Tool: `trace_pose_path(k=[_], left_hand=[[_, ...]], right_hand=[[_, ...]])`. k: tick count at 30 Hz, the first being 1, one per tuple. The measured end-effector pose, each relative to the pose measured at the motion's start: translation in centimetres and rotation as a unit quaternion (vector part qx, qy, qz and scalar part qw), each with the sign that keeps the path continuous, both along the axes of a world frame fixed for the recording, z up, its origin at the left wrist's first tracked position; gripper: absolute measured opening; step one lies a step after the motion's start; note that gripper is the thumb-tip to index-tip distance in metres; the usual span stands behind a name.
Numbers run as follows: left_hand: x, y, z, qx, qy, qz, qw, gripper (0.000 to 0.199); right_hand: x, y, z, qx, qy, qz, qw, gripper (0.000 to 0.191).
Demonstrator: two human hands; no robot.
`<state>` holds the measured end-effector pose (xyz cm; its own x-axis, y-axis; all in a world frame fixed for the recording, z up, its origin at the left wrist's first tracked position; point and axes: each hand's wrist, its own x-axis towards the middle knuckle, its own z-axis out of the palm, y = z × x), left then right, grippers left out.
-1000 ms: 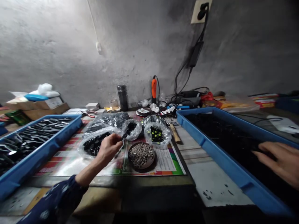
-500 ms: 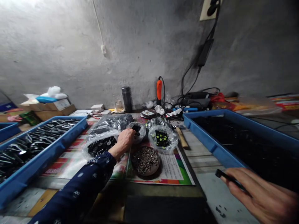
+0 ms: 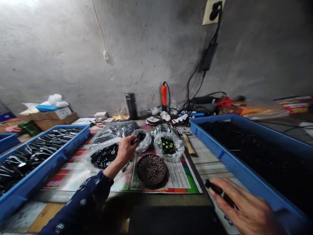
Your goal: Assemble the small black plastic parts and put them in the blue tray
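My left hand [image 3: 126, 149] has its fingers pinched together at the near left edge of a small plastic bag of dark parts [image 3: 142, 140]; a small dark piece shows at the fingertips. Left of it lies an open bag of black parts with round discs [image 3: 104, 156]. My right hand [image 3: 241, 204], at the lower right, grips a small black part [image 3: 213, 186] between thumb and fingers. Between the hands sits a brown bowl of small metal pins [image 3: 152, 168], with a bag of black and yellow-green parts [image 3: 169, 146] behind it.
A blue tray of black metal-like pieces [image 3: 69, 148] stands at the left, another blue tray [image 3: 220, 148] of dark parts at the right. A wooden handle [image 3: 189, 144] lies beside the right tray. An orange-handled tool [image 3: 164, 96] and a dark flask [image 3: 131, 106] stand near the wall.
My left hand has drawn back slightly left and toward me from the small bag. My right hand has moved left with the black part. The view has shifted a little.
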<state>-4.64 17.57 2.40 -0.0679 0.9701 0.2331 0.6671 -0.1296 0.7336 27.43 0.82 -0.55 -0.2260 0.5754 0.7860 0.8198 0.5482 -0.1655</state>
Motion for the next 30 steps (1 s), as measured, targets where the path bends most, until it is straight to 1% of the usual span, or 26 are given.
trace_pose_path(k=[3,4,6,8,11,17,20,24,28,30], left_hand=[[0.5,-2.6,0.0,-0.025,-0.137,-0.023,0.990,0.023],[0.8,-3.6,0.1,-0.039,-0.180,-0.033,0.982,0.024],[1.4,-5.7,0.3,-0.068,-0.255,-0.053,0.963,0.032],[1.9,-7.7,0.5,-0.097,-0.310,-0.069,0.943,0.040],[2.5,-10.1,0.7,-0.132,-0.363,-0.083,0.919,0.042],[3.5,-13.5,-0.3,-0.177,-0.415,-0.101,0.887,0.033],[4.0,-14.8,-0.9,-0.190,-0.431,-0.121,0.874,0.033],[4.3,-16.2,-1.6,-0.175,-0.425,-0.142,0.877,0.027],[4.2,-17.2,-2.3,-0.165,-0.422,-0.149,0.879,0.020],[4.1,-17.6,-2.7,-0.154,-0.409,-0.147,0.887,0.016]], right_hand=[[-1.6,-0.2,0.0,-0.014,0.034,0.045,0.998,0.015],[-2.2,-0.3,-0.1,-0.025,0.059,0.051,0.997,0.012],[-3.2,-0.4,-0.4,-0.063,0.107,0.070,0.990,0.007],[-4.3,-0.6,-0.7,-0.118,0.147,0.087,0.978,0.006],[-5.8,-1.0,-0.8,-0.184,0.205,0.104,0.956,0.005],[-9.1,-1.4,-0.1,-0.276,0.267,0.143,0.912,0.010],[-10.6,-1.4,0.1,-0.297,0.292,0.157,0.895,0.013],[-11.8,-1.4,0.3,-0.317,0.287,0.155,0.891,0.018],[-12.3,-1.4,-0.1,-0.331,0.269,0.148,0.892,0.020],[-12.4,-1.4,-0.3,-0.332,0.263,0.148,0.894,0.019]])
